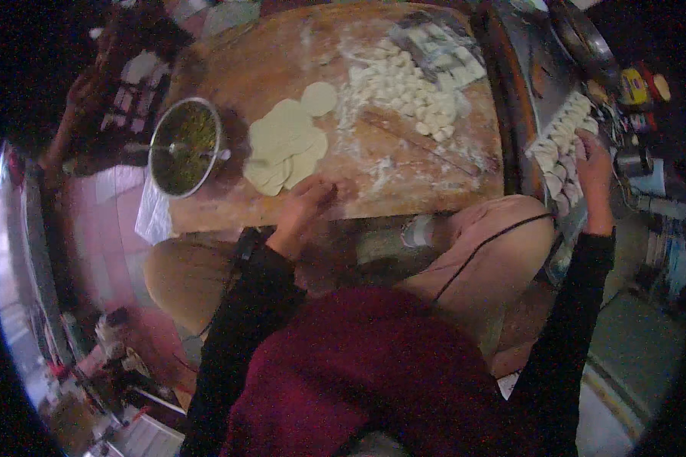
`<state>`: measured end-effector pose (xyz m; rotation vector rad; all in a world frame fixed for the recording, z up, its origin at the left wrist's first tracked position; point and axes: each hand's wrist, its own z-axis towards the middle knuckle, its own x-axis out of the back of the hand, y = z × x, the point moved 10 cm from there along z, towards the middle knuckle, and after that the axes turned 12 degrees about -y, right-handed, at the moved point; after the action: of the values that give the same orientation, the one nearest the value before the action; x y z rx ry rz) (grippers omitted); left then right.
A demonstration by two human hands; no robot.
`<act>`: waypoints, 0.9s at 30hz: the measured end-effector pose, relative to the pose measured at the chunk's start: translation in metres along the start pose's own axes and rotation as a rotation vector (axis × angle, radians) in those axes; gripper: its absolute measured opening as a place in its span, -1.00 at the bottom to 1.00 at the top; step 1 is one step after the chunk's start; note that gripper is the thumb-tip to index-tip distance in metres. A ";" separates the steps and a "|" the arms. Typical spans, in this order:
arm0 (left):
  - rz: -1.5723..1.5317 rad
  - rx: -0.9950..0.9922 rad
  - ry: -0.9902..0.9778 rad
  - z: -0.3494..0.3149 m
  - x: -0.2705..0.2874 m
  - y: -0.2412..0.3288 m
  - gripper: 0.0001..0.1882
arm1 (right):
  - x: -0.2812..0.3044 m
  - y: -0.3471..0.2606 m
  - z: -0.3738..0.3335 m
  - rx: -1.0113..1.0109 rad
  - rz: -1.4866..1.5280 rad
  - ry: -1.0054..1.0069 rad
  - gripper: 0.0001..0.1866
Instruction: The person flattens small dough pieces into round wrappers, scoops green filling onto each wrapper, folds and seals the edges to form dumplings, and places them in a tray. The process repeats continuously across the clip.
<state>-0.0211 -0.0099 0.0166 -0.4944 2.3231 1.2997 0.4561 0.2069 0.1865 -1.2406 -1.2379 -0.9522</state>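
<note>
My left hand (309,207) hovers over the front edge of a floured wooden board (229,68), its fingers bent and smeared by motion. Just beyond it lies an overlapping pile of round dough wrappers (286,145). Off the board's right side, my right hand (596,174) reaches over rows of filled dumplings (562,129). Its bent fingers close around a dumpling (585,135) at the rows' right edge, partly hidden by the hand. A metal bowl (219,145) of chopped green filling (190,137) stands left of the wrappers, with a utensil in it.
Many small dough pieces (404,87) lie in flour at the board's back right, beside a clear plastic package (442,53). A thin rolling pin (419,141) lies slantwise before them. A metal pan (583,42) and a yellow container (633,86) stand at the far right.
</note>
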 end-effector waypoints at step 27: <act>-0.452 -0.361 0.262 -0.036 0.130 0.022 -0.76 | -0.236 -0.455 0.101 0.360 0.399 -0.428 -0.71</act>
<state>-0.1487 -0.0426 -0.0190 -1.2914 1.9926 1.4867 -0.0360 0.2200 0.0128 -1.3655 -1.3447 -0.1634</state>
